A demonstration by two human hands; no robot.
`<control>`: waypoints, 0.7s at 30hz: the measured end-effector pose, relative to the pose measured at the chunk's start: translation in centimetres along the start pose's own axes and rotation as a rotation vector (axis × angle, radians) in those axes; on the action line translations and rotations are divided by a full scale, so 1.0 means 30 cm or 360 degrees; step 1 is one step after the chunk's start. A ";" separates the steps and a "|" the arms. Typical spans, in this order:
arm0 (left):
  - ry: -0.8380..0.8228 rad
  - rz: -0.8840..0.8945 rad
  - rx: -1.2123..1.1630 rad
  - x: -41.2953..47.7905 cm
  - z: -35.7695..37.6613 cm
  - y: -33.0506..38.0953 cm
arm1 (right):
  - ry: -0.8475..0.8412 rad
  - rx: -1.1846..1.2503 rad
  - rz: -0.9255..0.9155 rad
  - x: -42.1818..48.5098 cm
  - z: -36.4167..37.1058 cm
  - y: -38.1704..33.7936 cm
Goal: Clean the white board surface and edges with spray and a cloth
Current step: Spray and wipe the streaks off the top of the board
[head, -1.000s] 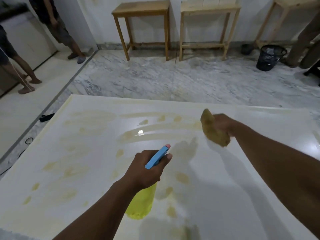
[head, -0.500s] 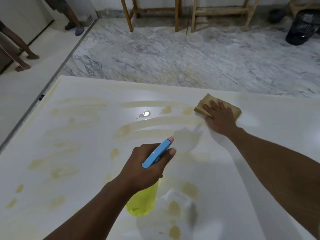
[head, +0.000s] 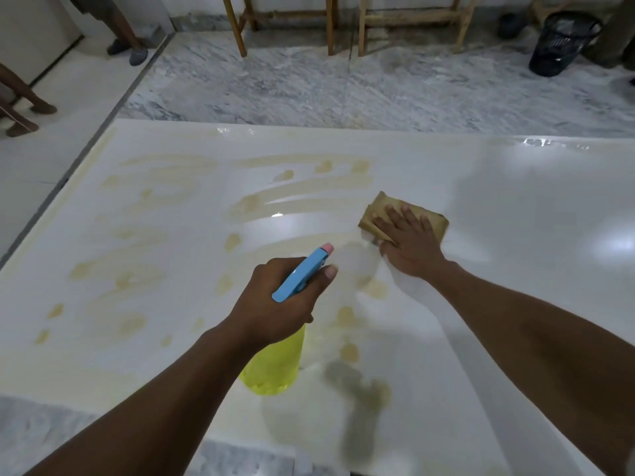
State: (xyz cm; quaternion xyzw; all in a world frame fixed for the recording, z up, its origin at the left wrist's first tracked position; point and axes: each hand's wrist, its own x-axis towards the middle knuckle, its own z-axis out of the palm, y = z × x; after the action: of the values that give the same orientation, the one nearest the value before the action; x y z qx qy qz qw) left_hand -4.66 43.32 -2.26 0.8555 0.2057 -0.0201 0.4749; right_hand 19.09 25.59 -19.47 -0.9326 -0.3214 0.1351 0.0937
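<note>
Large white board [head: 515,235] lying flat over a grey marble floor [head: 309,87], streaked with yellowish smears [head: 302,197]; left hand [head: 278,304] grips a yellow spray bottle [head: 275,365] above the near middle; right hand [head: 409,242], fingers spread, presses a tan cloth [head: 381,207] onto the board farther out; beyond stand wooden table legs [head: 240,29], a black mesh bin [head: 560,42] and bystanders' feet [head: 127,49].

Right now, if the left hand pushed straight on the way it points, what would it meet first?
Probably the right hand pressing the cloth, though the left hand may pass above it.
</note>
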 end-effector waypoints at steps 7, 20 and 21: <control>0.0031 0.0023 -0.0092 -0.444 0.004 -0.093 | 0.0003 -0.0022 -0.0063 -0.490 0.145 -0.224; 0.0032 0.0047 -0.0049 -0.884 -0.017 -0.190 | -0.0123 0.0457 0.0106 -0.967 0.173 -0.469; 0.0010 0.0048 -0.0048 -0.878 -0.024 -0.180 | -0.0049 0.0761 0.0238 -0.959 0.118 -0.472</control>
State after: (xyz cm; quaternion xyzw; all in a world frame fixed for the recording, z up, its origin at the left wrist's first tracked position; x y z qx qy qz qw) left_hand -30.88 37.66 -0.17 0.8513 0.1946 -0.0071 0.4872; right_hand -11.93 18.92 -13.60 -0.9029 -0.2118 0.2280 0.2966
